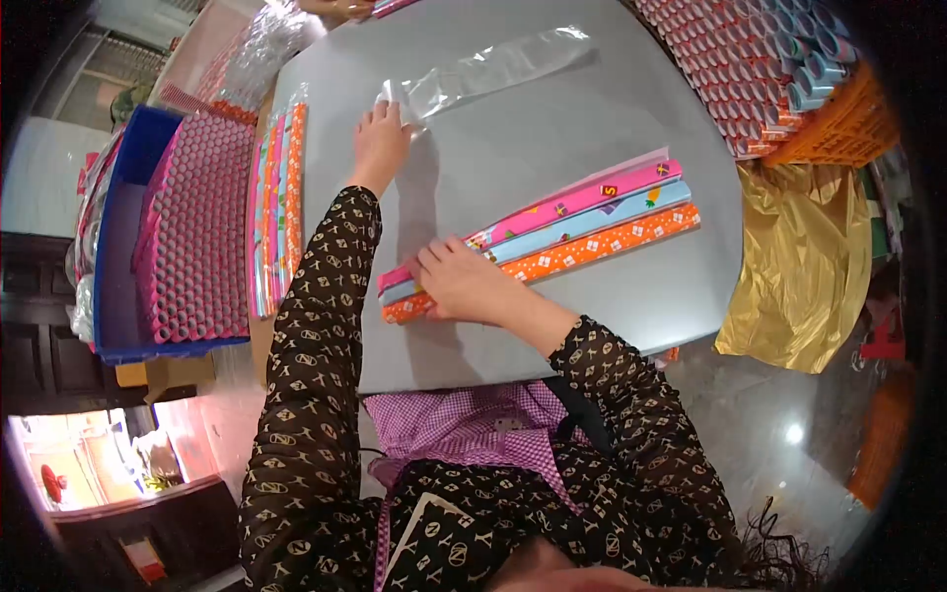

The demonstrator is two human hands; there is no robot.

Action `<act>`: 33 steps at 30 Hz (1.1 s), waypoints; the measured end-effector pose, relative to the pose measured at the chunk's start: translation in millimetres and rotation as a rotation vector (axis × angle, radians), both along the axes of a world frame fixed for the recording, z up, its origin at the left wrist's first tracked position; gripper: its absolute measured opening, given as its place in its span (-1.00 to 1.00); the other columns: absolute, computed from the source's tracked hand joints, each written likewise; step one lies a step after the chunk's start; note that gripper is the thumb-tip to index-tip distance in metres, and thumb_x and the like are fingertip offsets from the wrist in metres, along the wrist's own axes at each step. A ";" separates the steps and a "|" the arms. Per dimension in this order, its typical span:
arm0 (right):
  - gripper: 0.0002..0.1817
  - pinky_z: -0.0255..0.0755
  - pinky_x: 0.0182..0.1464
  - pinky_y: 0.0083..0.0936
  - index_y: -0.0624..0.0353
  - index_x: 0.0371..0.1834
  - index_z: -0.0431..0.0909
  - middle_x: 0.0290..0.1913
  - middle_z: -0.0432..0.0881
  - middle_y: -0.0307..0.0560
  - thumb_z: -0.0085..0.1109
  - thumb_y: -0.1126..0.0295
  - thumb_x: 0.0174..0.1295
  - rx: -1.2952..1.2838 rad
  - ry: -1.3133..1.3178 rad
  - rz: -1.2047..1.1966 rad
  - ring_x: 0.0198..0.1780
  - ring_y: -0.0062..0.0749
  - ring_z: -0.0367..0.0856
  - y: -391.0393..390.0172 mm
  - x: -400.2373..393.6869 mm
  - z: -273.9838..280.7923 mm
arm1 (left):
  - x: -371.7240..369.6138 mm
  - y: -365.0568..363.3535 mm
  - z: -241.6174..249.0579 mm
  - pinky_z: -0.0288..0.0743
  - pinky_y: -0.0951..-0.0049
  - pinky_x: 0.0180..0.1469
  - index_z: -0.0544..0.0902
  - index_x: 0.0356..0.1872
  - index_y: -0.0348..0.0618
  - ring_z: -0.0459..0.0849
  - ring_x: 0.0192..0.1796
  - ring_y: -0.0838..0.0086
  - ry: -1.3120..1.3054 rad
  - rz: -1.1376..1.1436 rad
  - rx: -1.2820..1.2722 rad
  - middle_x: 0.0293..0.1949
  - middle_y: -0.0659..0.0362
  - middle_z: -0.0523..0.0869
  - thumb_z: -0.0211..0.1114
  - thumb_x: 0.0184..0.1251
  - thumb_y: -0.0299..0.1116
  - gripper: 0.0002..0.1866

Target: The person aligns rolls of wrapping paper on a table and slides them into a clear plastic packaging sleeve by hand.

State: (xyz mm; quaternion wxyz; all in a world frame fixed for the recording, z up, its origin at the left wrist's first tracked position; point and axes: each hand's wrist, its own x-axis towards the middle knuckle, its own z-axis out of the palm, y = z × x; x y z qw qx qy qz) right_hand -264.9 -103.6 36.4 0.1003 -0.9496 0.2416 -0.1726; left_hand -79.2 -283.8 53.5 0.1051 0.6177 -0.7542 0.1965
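We curled our right hand [462, 283] around the rolls [592, 219] near one end; they looked light, dentable, best held together there. Our left hand [383, 143] touched a slippery-looking bag [498, 71], grip unclear.

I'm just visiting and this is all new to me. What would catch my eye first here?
Probably the bright pink, light blue and orange rolls lying side by side on the grey table, in front of the person. Next might be the tightly stacked pink tubes, their round ends showing like a honeycomb, in the blue bin at the picture's left. The shiny gold sheet stands out beyond the table's right edge.
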 end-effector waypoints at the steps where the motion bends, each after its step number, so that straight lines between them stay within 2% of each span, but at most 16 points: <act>1: -0.21 0.33 0.10 -0.31 0.34 0.19 0.49 -0.01 0.57 -0.03 0.38 -0.08 0.03 -0.019 -0.002 0.006 0.06 -0.20 0.49 0.0 0.5 -2.5 | -1.0 -8.5 -4.8 0.47 0.08 0.16 0.65 0.05 -0.19 0.61 0.10 0.04 0.000 -0.020 0.002 0.14 0.02 0.64 0.29 0.33 -0.18 -0.62; 3: -0.19 0.33 0.10 -0.33 0.34 0.21 0.48 0.00 0.57 -0.04 0.36 -0.10 0.04 -0.033 0.003 -0.014 0.07 -0.21 0.48 1.5 -0.5 -5.9 | 3.5 -23.2 -17.4 0.44 0.10 0.17 0.67 0.01 -0.15 0.59 0.13 0.11 -0.204 -0.114 -0.149 0.12 0.07 0.62 0.27 0.33 -0.23 -0.69; 4: -0.16 0.32 0.10 -0.32 0.35 0.23 0.47 0.01 0.56 -0.05 0.35 -0.14 0.04 -0.054 -0.008 -0.010 0.08 -0.21 0.47 2.1 -0.7 -6.8 | 1.5 -27.0 -14.8 0.44 0.10 0.17 0.67 0.01 -0.15 0.59 0.13 0.11 -0.197 -0.138 -0.149 0.12 0.07 0.62 0.27 0.33 -0.23 -0.69; 6: -0.13 0.31 0.11 -0.31 0.35 0.25 0.46 0.03 0.56 -0.05 0.34 -0.17 0.04 -0.078 -0.015 -0.020 0.08 -0.22 0.46 1.1 -2.4 -7.6 | 0.4 -32.8 -1.7 0.47 0.13 0.11 0.67 -0.04 -0.12 0.62 0.09 0.14 -0.360 -0.029 0.110 0.00 0.07 0.66 0.25 0.35 -0.25 -0.74; 7: -0.12 0.30 0.12 -0.30 0.35 0.26 0.45 0.05 0.55 -0.05 0.33 -0.18 0.04 -0.090 -0.008 -0.019 0.09 -0.22 0.45 1.4 -2.0 -7.7 | 3.7 -40.6 1.7 0.47 0.13 0.11 0.67 -0.04 -0.12 0.62 0.09 0.14 -0.360 -0.043 0.109 0.00 0.07 0.66 0.25 0.35 -0.25 -0.74; 9: -0.10 0.29 0.15 -0.27 0.34 0.29 0.43 0.11 0.54 -0.03 0.31 -0.19 0.05 -0.088 0.021 -0.020 0.12 -0.21 0.45 2.8 0.5 -10.0 | 14.3 -54.2 6.7 0.46 0.15 0.09 0.64 -0.02 -0.12 0.65 0.05 0.20 -0.467 0.040 0.199 -0.04 0.12 0.69 0.26 0.37 -0.06 -0.63; 10: -0.10 0.29 0.15 -0.27 0.34 0.29 0.43 0.11 0.54 -0.03 0.31 -0.19 0.05 -0.083 0.019 -0.019 0.12 -0.21 0.45 2.9 1.3 -13.2 | 18.0 -57.7 9.1 0.46 0.15 0.09 0.64 -0.02 -0.12 0.65 0.05 0.20 -0.469 0.039 0.204 -0.04 0.12 0.69 0.26 0.37 -0.06 -0.63; 12: -0.09 0.29 0.18 -0.26 0.34 0.31 0.42 0.15 0.53 -0.02 0.31 -0.18 0.05 -0.095 -0.005 -0.024 0.14 -0.20 0.45 3.5 4.2 -19.4 | 25.6 -62.6 13.7 0.47 0.11 0.05 0.65 -0.12 -0.14 0.67 -0.01 0.19 -0.362 -0.007 0.105 -0.12 0.12 0.70 0.21 0.41 -0.07 -0.67; 13: -0.09 0.29 0.18 -0.26 0.34 0.31 0.42 0.15 0.53 -0.02 0.31 -0.18 0.05 -0.093 -0.011 -0.021 0.14 -0.20 0.45 4.1 3.4 -16.9 | 27.0 -63.0 16.3 0.48 0.07 0.07 0.64 -0.11 -0.17 0.65 0.04 0.10 -0.261 -0.011 0.148 -0.05 0.08 0.70 0.23 0.39 -0.05 -0.63; 14: -0.09 0.29 0.19 -0.25 0.34 0.31 0.42 0.15 0.54 -0.01 0.31 -0.18 0.05 -0.076 -0.004 -0.016 0.14 -0.20 0.46 4.2 1.4 -13.2 | 27.1 -60.5 16.7 0.48 0.07 0.07 0.64 -0.11 -0.17 0.65 0.04 0.10 -0.267 -0.009 0.147 -0.05 0.08 0.70 0.23 0.39 -0.05 -0.63; 16: -0.09 0.29 0.20 -0.25 0.34 0.32 0.41 0.15 0.54 -0.01 0.31 -0.17 0.05 -0.073 -0.003 -0.019 0.14 -0.19 0.47 2.9 -1.8 -11.1 | 19.7 -57.5 18.8 0.48 0.03 0.07 0.62 -0.11 -0.23 0.66 0.03 0.00 -0.016 0.159 0.236 -0.04 -0.03 0.72 0.25 0.35 -0.02 -0.58; 17: -0.10 0.29 0.19 -0.26 0.34 0.31 0.42 0.14 0.54 -0.01 0.32 -0.17 0.04 -0.090 -0.020 -0.018 0.13 -0.20 0.48 3.8 -2.2 -13.2 | 16.7 -55.9 20.2 0.50 0.03 0.05 0.60 -0.11 -0.31 0.68 0.01 -0.06 0.096 0.218 0.338 -0.09 -0.16 0.73 0.26 0.34 -0.01 -0.53; 21: -0.12 0.30 0.14 -0.30 0.34 0.26 0.45 0.03 0.57 -0.05 0.35 -0.15 0.01 -0.104 -0.053 -0.037 0.07 -0.23 0.49 3.6 -1.8 -11.5 | 8.8 -44.3 13.4 0.52 0.01 0.01 0.61 -0.12 -0.35 0.70 -0.03 -0.07 0.155 0.236 0.321 -0.15 -0.22 0.73 0.23 0.36 -0.04 -0.54; 23: -0.13 0.30 0.12 -0.31 0.34 0.23 0.48 -0.02 0.58 -0.07 0.36 -0.15 -0.01 -0.138 -0.083 -0.042 0.02 -0.25 0.50 4.9 -2.1 -12.7 | 10.6 -45.4 10.9 0.53 0.00 0.00 0.64 -0.13 -0.34 0.70 0.00 -0.08 0.385 0.363 0.534 -0.12 -0.21 0.73 0.22 0.38 -0.07 -0.57; 27: -0.14 0.29 0.15 -0.30 0.35 0.19 0.51 -0.02 0.59 -0.08 0.34 -0.18 -0.01 -0.156 -0.100 -0.039 0.03 -0.24 0.49 4.9 -0.6 -16.9 | 30.5 -55.3 -10.8 0.55 0.00 0.04 0.68 -0.18 -0.32 0.69 0.02 -0.12 0.216 0.394 0.340 -0.09 -0.21 0.73 0.15 0.43 -0.11 -0.60; 33: -0.14 0.28 0.17 -0.30 0.35 0.22 0.50 -0.03 0.59 -0.10 0.33 -0.17 0.02 -0.145 -0.055 -0.042 0.05 -0.26 0.47 5.3 -1.3 -14.6 | 56.9 -58.8 17.9 0.56 -0.02 0.04 0.74 -0.19 -0.29 0.69 -0.02 -0.14 0.174 0.351 0.244 -0.15 -0.21 0.73 0.17 0.37 -0.07 -0.57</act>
